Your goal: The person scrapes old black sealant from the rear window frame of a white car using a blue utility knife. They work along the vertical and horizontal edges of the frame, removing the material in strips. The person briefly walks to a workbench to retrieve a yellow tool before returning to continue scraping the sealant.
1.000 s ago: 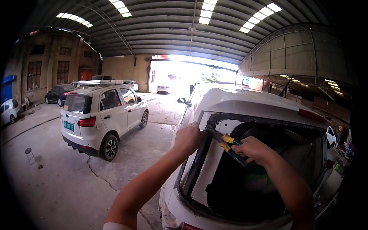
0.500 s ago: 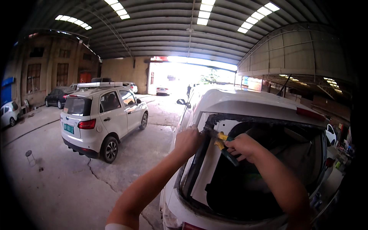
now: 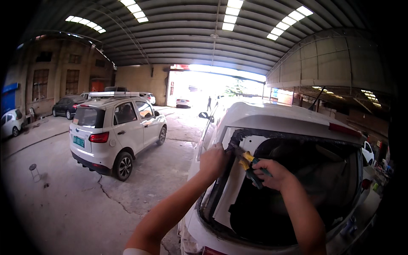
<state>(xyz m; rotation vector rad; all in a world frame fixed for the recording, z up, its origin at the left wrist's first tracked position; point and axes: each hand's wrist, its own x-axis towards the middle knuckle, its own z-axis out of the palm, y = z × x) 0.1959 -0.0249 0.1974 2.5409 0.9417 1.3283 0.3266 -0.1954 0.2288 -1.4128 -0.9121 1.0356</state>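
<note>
My right hand [image 3: 274, 173] is closed round a pair of pliers [image 3: 245, 165] with yellow and dark green handles. The jaws point up and left, at the black sealant [image 3: 243, 133] along the upper left corner of a white car's rear window opening. My left hand [image 3: 212, 161] is closed beside that corner, close to the jaws; its fingertips are partly hidden, and I cannot make out what they grip. Ragged black sealant borders the opening of the white car [image 3: 272, 111], and the dark interior shows through it.
Another white car [image 3: 108, 127] stands to the left, with a dark car [image 3: 66, 106] farther back. A small stool [image 3: 33, 167] sits on the cracked concrete floor [image 3: 85, 204]. By the bright doorway, a person [image 3: 209, 103] is standing. Clutter lies along the right side.
My right hand and the pliers have moved slightly down, and the handles look closer together. My left hand stays by the corner. The whole view has shifted a little.
</note>
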